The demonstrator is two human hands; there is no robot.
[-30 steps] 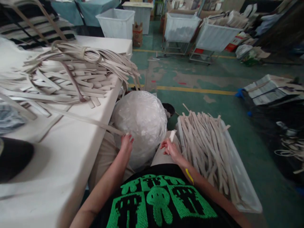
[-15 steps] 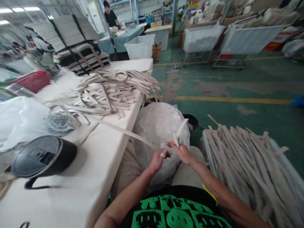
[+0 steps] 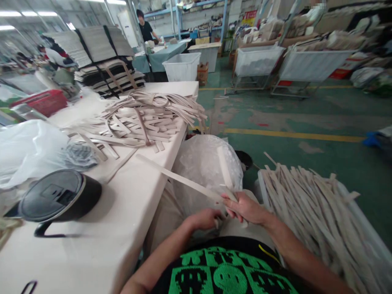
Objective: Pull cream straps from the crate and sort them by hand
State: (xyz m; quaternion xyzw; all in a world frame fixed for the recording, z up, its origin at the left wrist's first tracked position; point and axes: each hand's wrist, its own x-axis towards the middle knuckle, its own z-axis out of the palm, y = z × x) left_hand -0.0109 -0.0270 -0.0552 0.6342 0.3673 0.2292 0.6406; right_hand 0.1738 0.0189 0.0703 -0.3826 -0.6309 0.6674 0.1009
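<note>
We see the long strip (image 3: 183,182) as matt, off-white woven cloth, the same dull webbing as the heap of strips (image 3: 153,118) on the table (image 3: 122,245) and those in the translucent plastic bin (image 3: 261,179) on the right. The table looks smooth, white and matt, the near left mug (image 3: 58,200) glossy black with a duller grey lid, and the bag (image 3: 202,167) right of the table thin, crinkled, shiny clear plastic. Far off, the green painted floor (image 3: 306,114) is worn and patchy
</note>
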